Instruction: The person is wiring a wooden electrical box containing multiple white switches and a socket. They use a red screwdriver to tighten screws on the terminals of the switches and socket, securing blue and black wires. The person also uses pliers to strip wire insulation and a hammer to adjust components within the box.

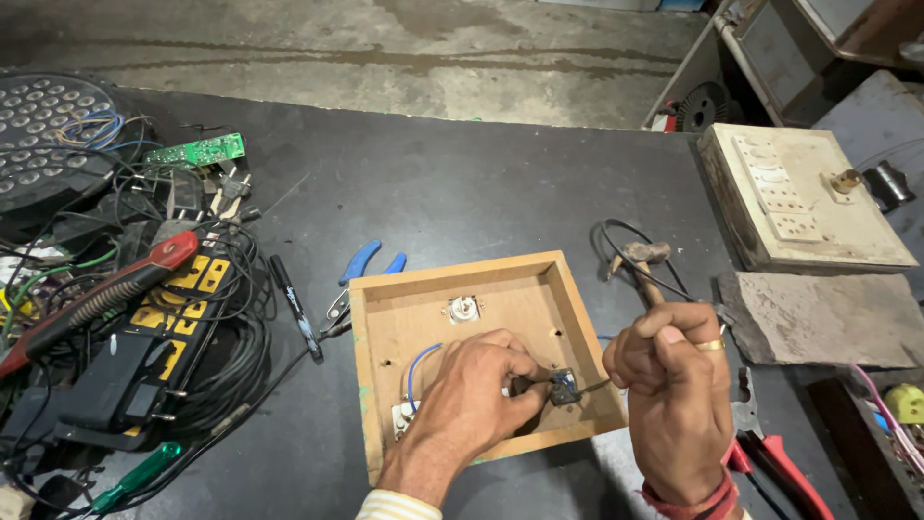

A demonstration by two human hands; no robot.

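- At the far left of the dark counter (462,193), a red-handled tool (96,299) lies on a tangle of black cables (221,376), over a black and yellow power strip (168,323); a green circuit board (197,151) sits behind them.
- Blue-handled pliers (364,270) rest just beside the shallow wooden box (462,279), within easy reach.
- The left hand (472,395) reaches into the box, its grip pinching a small dark component (563,387) against the box floor, apparently to steady it.
- The right hand (669,371), clenched around a thin tool that is mostly hidden, points towards that component.
- A beige switch board (808,193) lies at the far right; its markings are too small to tell.
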